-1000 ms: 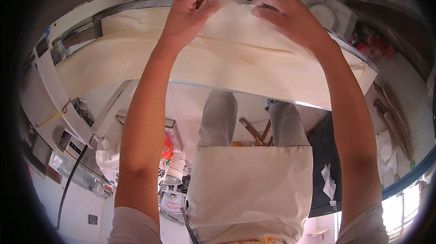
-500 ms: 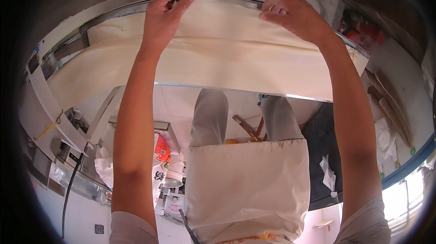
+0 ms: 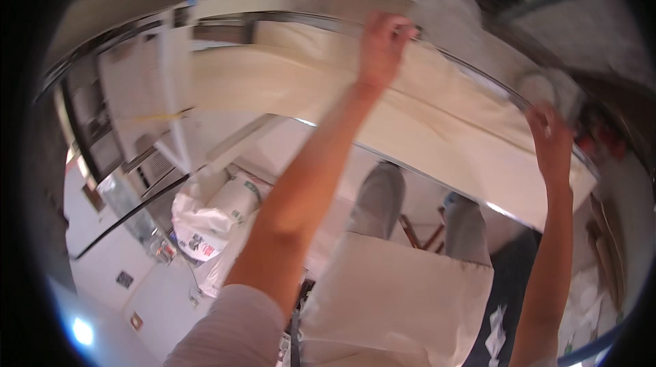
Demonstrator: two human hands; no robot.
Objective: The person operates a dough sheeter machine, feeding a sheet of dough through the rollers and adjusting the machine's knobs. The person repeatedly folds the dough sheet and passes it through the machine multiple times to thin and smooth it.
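A long cream-coloured dough sheet (image 3: 471, 162) stretches across the narrow table in front of me, with creases and a folded layer running along its far part. My left hand (image 3: 384, 49) is at the sheet's far edge, its fingers closed in a pinch on that edge. Farther right, my right hand (image 3: 551, 138) has its fingers curled at the far edge near the right end; motion blur softens the fingertips, and the dough between them is partly hidden.
White printed sacks (image 3: 205, 223) stand on the floor at left, near a black cable (image 3: 126, 213). A white frame (image 3: 171, 87) adjoins the table's left end. Flattened cardboard (image 3: 605, 251) leans at right. My apron (image 3: 403, 292) and legs are close to the table's near edge.
The view has swung left and tilted, so the table now slants down to the right. Both hands appear farther right in the picture, still along the sheet's far edge.
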